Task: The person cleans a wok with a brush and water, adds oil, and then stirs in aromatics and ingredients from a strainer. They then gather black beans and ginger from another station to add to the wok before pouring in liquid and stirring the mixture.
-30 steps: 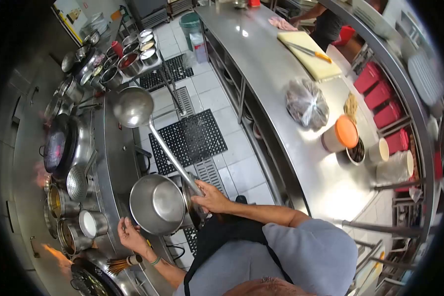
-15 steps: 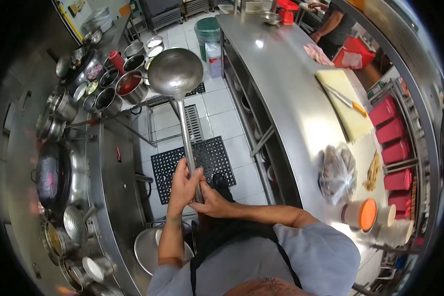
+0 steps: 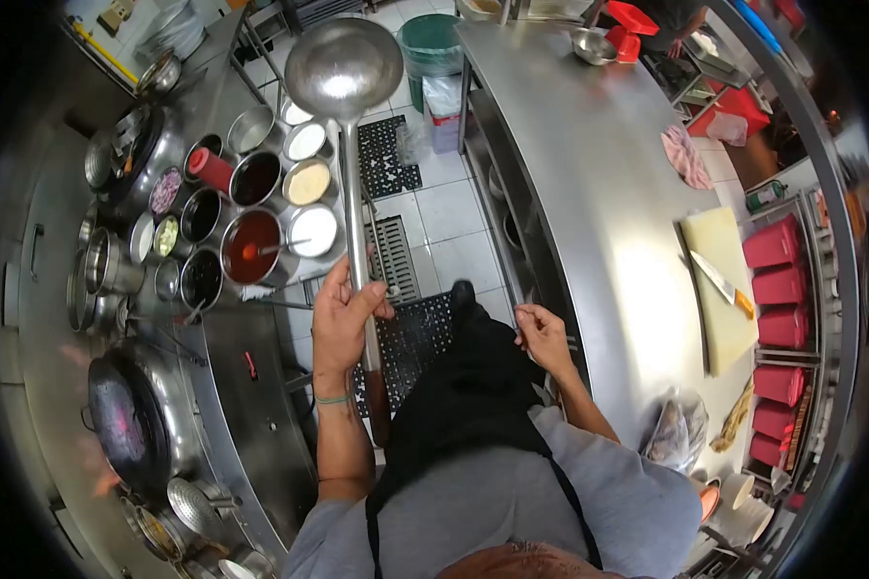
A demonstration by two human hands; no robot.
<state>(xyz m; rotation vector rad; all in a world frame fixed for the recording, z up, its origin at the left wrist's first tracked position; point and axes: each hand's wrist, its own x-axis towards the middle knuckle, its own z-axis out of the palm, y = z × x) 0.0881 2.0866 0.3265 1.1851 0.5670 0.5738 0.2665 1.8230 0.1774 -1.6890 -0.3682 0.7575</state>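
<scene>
My left hand (image 3: 343, 314) is wrapped round the metal shaft of a large ladle (image 3: 345, 72), just above its brown wooden grip. The round bowl of the ladle points away from me, over the floor beside the pots. My right hand (image 3: 546, 338) is apart from the ladle, beside the edge of the steel table and over the black apron. Its fingers are curled together, and whatever they may hold is too small to name. Left of the ladle stand a pot of red sauce (image 3: 252, 245) and a pot with white contents (image 3: 312, 230).
A wok (image 3: 128, 410) sits on the stove at the left. The steel table (image 3: 589, 193) at the right bears a cutting board (image 3: 729, 333) with a knife (image 3: 714, 277) and a plastic bag (image 3: 677, 432). A co-worker's arm shows at the top right. Black mats lie on the floor.
My right hand has let go of the ladle handle and moved right, to the table's edge. My left hand still grips the ladle. The view has shifted, with the sauce pots now nearer.
</scene>
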